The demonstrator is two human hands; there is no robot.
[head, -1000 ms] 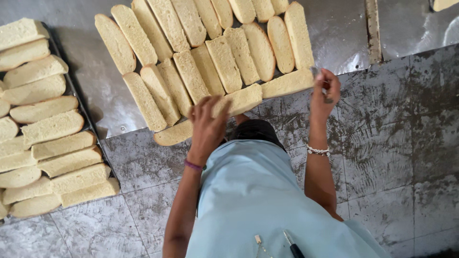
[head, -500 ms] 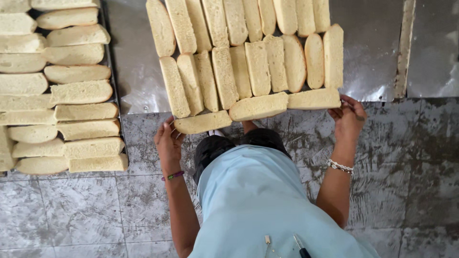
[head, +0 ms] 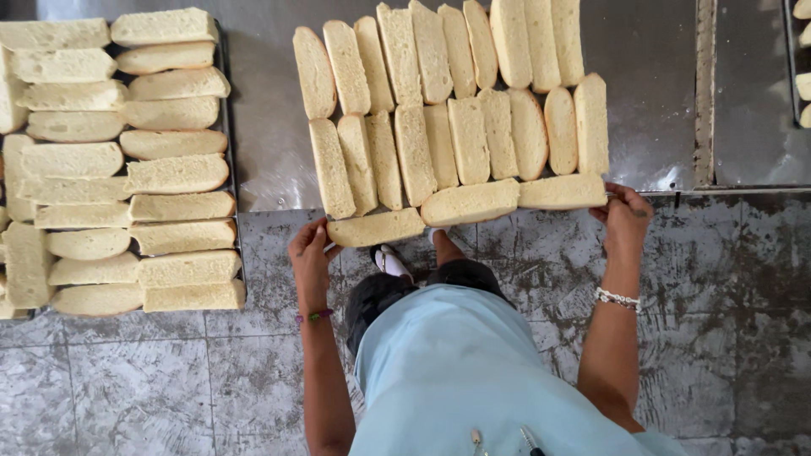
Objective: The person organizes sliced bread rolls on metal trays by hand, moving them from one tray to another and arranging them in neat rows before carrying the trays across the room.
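Many pale bread slices (head: 448, 127), cut side up, packed edge to edge on a tray (head: 325, 247) hardly visible under them; upright rows at the back, three long pieces laid crosswise along the near edge. Resting on a steel tabletop (head: 262, 127), near edge overhanging the front. Left hand (head: 310, 256) at the tray's near left corner, grip closed around the edge just beside the lowest crosswise slice (head: 376, 227). Right hand (head: 623, 221) at the near right corner, grip curled shut on the edge, touching the end of the rightmost crosswise slice (head: 562, 192). Thread bracelet (head: 314, 317) on the left wrist, beaded bracelet (head: 617, 297) on the right.

Further left, well apart, a second tray (head: 226, 101) filled with the same kind of slices (head: 127, 169), mostly laid sideways in two columns. At the far right edge, beyond a seam in the steel, part of a third tray (head: 790, 67) with a few slices.

Below, a light blue shirt (head: 473, 371), dark trousers (head: 397, 291) and a shoe (head: 390, 260) over a grey mottled tiled floor (head: 152, 371).
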